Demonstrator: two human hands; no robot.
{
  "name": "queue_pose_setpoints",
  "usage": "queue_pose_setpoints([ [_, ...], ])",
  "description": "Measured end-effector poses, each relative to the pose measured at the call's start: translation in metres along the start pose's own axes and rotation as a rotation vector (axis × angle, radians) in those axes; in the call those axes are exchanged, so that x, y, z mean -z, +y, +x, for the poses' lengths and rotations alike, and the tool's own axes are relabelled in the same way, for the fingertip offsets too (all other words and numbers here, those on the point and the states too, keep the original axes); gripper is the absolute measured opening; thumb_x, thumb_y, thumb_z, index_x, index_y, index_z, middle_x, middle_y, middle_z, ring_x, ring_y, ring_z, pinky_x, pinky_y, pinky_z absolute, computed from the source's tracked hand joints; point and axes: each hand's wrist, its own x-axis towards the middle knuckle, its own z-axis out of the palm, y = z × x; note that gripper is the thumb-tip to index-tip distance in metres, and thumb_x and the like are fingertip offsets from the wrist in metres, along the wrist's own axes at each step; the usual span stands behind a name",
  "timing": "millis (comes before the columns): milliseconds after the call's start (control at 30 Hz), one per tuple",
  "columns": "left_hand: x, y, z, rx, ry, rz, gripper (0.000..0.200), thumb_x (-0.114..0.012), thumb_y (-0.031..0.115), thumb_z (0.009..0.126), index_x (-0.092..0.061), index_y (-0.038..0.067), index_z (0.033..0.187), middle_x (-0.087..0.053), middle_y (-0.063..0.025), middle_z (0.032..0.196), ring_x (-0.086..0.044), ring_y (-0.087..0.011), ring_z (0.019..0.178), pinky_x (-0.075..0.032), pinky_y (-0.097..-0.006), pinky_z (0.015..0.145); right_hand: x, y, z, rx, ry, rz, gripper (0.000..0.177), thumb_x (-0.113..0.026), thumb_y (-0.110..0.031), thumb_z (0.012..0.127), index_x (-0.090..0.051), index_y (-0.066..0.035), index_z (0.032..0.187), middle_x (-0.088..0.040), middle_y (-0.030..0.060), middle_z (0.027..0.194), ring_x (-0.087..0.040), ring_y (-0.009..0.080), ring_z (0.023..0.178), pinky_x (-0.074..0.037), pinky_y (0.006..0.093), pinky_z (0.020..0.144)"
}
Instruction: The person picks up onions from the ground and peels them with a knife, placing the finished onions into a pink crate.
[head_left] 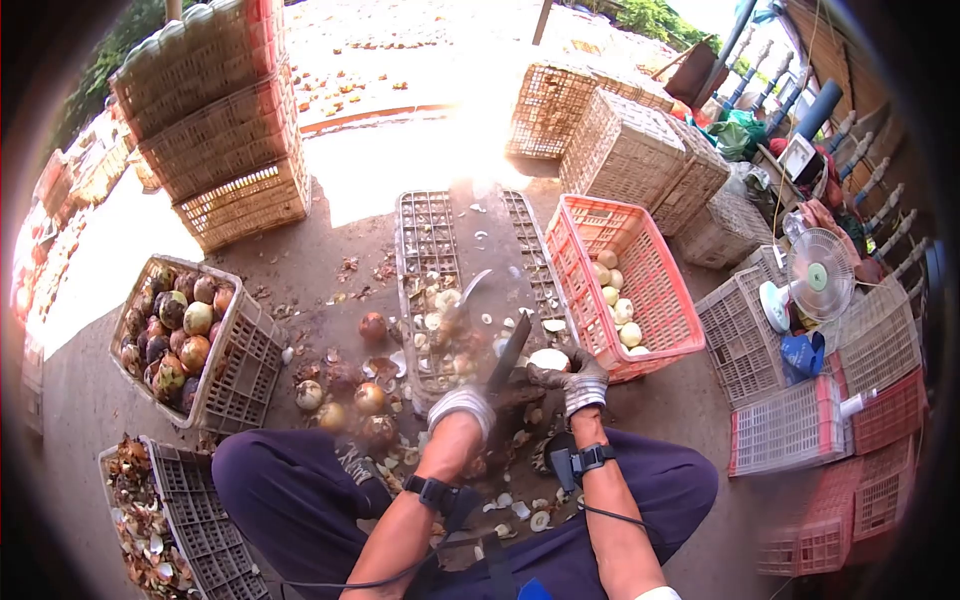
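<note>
My right hand [572,378], in a dirty dark glove with a striped cuff, is closed on a pale peeled onion [548,359]. It stands beside the near end of the red crate [655,362]. Several peeled onions [622,310] lie in that crate. My left hand [463,404], in a whitish glove, is left of a dark flat upright blade [511,352]; its fingers are smeared, and I cannot tell what they grip. Beyond it, a curved shiny blade [476,287] shows over a grid crate [428,235] with onion scraps.
A crate of unpeeled onions [180,320] stands at left, above a crate of peelings [150,515]. Loose onions [371,398] and scraps litter the floor. Tall stacked crates [225,120] rise behind. At right are more crates [785,440] and a fan [818,277].
</note>
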Motion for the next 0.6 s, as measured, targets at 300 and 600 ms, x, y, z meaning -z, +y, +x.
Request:
queue_pose_setpoints([
  [300,-0.017,-0.021,0.011,-0.046,0.087,-0.078,0.026,-0.065,0.014,0.078,-0.063,-0.008,0.093,-0.065,-0.0198,0.08,-0.059,-0.0281,0.067,-0.051,-0.042,0.067,0.001,-0.056,-0.041,-0.271,-0.062,0.535,0.04,-0.074,-0.002,0.066,-0.066,0.0,0.105,-0.069,0.0082,0.092,-0.065,0.0209,0.078,-0.055,0.0321,0.076],
  [600,-0.012,-0.017,-0.027,-0.081,0.212,-0.126,0.029,-0.065,0.017,0.078,-0.062,-0.007,0.092,-0.064,-0.021,0.082,-0.058,-0.03,0.07,-0.05,-0.0425,0.069,-0.025,-0.007,-0.003,-0.117,-0.147,1.225,0.035,-0.065,-0.009,0.08,-0.061,0.002,0.114,-0.065,0.0134,0.11,-0.064,0.0278,0.097,-0.053,0.043,0.089],
])
